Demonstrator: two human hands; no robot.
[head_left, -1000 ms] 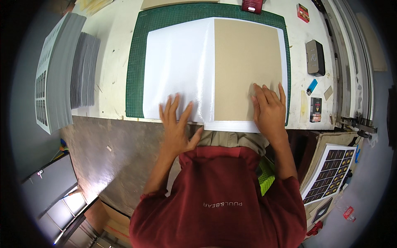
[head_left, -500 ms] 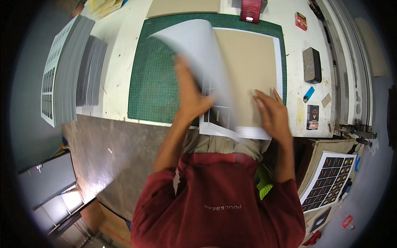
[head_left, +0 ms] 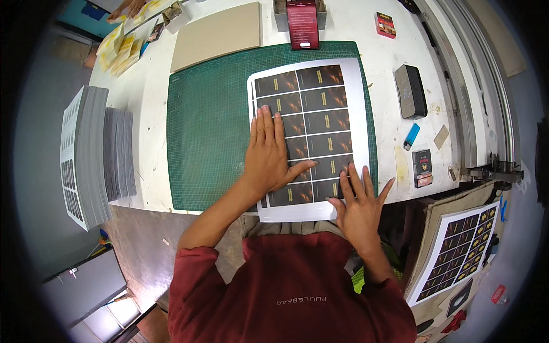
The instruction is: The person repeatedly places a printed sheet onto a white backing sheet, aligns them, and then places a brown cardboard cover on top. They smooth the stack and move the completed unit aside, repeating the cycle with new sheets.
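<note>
A tall stack of printed sheets (head_left: pixel 86 160) and a lower grey stack (head_left: pixel 119 154) are stood by the left edge of the white table (head_left: pixel 151 143). Along the table's front edge, a green cutting mat (head_left: pixel 211 126) is laid, its left half uncovered. On its right half lies a printed sheet (head_left: pixel 327 124) with dark panels, its lower white margin reaching past the table's front edge. The left hand (head_left: pixel 267 157) is laid flat on the sheet's left side, fingers close together, thumb spread toward the right; nothing is pinched. The right hand (head_left: pixel 361 211) is placed at the sheet's lower right corner, fingers spread and little finger beyond the sheet. Pressure is probably best spread through the whole left palm, with the overhanging margin steadied lightly so that no crease is made. Toward the table's right edge, a black clock (head_left: pixel 410 91) and a blue lighter (head_left: pixel 411 136) are set.
</note>
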